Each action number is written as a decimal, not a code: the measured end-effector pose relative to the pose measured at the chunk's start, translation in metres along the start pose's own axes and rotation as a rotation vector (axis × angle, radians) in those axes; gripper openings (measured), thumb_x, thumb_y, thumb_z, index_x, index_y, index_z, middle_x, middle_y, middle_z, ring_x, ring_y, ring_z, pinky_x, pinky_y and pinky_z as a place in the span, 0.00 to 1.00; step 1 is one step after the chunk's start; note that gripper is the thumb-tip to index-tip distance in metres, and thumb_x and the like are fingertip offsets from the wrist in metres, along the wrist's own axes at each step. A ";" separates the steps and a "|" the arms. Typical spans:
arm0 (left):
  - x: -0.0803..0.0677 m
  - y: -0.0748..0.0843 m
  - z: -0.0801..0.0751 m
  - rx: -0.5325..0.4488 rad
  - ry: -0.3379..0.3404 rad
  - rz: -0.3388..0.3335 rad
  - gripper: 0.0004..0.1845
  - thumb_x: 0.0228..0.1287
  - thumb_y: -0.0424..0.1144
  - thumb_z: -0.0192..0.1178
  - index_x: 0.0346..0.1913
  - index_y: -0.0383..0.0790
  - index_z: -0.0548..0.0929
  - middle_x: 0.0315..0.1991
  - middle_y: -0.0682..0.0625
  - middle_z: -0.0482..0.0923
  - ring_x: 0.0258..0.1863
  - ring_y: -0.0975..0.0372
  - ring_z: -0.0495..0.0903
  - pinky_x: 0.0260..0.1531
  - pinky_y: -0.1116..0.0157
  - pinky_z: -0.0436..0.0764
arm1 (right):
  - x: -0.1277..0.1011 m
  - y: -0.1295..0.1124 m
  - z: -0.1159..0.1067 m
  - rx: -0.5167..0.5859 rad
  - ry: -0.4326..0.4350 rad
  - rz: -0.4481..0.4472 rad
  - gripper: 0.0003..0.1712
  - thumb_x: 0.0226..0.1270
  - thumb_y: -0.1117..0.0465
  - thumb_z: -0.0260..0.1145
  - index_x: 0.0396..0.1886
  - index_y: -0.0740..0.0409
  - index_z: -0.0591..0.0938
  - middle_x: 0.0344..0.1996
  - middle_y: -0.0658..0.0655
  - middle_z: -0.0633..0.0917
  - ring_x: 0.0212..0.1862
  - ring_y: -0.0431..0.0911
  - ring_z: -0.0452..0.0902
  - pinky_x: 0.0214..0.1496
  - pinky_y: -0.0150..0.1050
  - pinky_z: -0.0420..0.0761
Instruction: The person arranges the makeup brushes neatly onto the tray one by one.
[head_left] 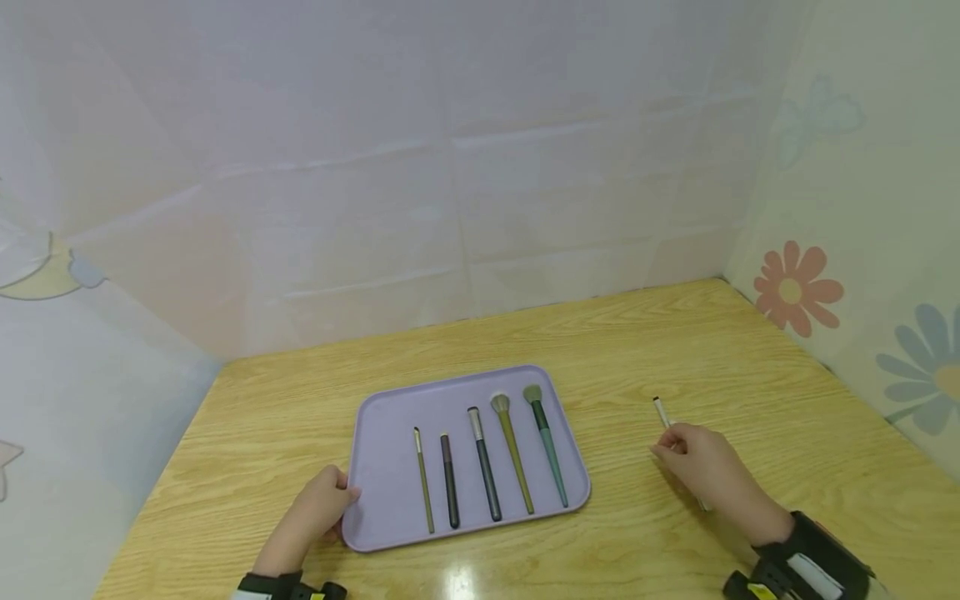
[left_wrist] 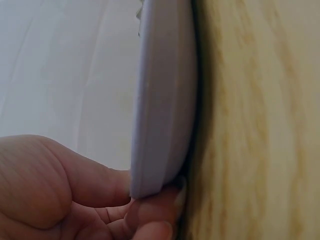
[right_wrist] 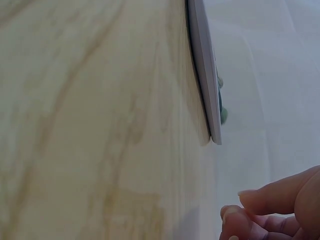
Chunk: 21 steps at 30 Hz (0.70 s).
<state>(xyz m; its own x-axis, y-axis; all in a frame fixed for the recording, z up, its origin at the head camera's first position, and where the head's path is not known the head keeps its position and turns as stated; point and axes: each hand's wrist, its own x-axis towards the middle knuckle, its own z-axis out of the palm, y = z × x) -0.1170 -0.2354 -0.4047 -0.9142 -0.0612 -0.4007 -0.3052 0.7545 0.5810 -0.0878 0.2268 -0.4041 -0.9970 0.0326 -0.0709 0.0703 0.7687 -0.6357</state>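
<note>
A lavender tray (head_left: 390, 417) lies on the wooden table with several makeup brushes in a row. From left to right are a thin eyeliner-type brush (head_left: 424, 483), a short dark brush (head_left: 449, 479), a black brush with a silver ferrule (head_left: 485, 467), an olive brush (head_left: 514, 454) and a teal brush (head_left: 550, 446). My left hand (head_left: 321, 502) grips the tray's left edge, thumb on the rim and fingers beneath, as the left wrist view shows. To the tray's right, my right hand (head_left: 705, 467) holds a slim white brush (head_left: 661, 412) with a dark tip; its middle is hidden behind the fingers.
The wooden table (head_left: 637, 333) reaches back to a pale cloth wall (head_left: 360, 225). A printed side panel (head_left: 862, 208) with flowers borders the right, and another pale panel (head_left: 90, 400) stands on the left.
</note>
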 end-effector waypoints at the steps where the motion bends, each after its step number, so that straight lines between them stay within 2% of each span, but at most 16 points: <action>1: 0.000 0.000 0.000 -0.002 0.001 0.001 0.08 0.68 0.31 0.54 0.39 0.26 0.70 0.26 0.42 0.72 0.21 0.56 0.74 0.20 0.64 0.76 | 0.000 0.001 0.000 -0.003 0.000 0.002 0.07 0.66 0.66 0.63 0.32 0.67 0.81 0.22 0.52 0.76 0.23 0.44 0.69 0.22 0.35 0.70; 21: -0.002 0.001 -0.001 -0.007 0.003 0.012 0.07 0.68 0.30 0.53 0.39 0.26 0.70 0.25 0.42 0.72 0.20 0.56 0.74 0.19 0.64 0.76 | 0.000 0.015 -0.011 -0.027 -0.020 0.058 0.10 0.66 0.64 0.63 0.31 0.69 0.78 0.23 0.53 0.76 0.24 0.44 0.70 0.23 0.36 0.70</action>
<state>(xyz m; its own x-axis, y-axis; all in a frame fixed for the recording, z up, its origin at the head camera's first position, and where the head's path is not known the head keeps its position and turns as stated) -0.1154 -0.2349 -0.4026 -0.9186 -0.0538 -0.3914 -0.2957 0.7507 0.5907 -0.0873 0.2455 -0.4053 -0.9903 0.0650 -0.1230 0.1270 0.7831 -0.6088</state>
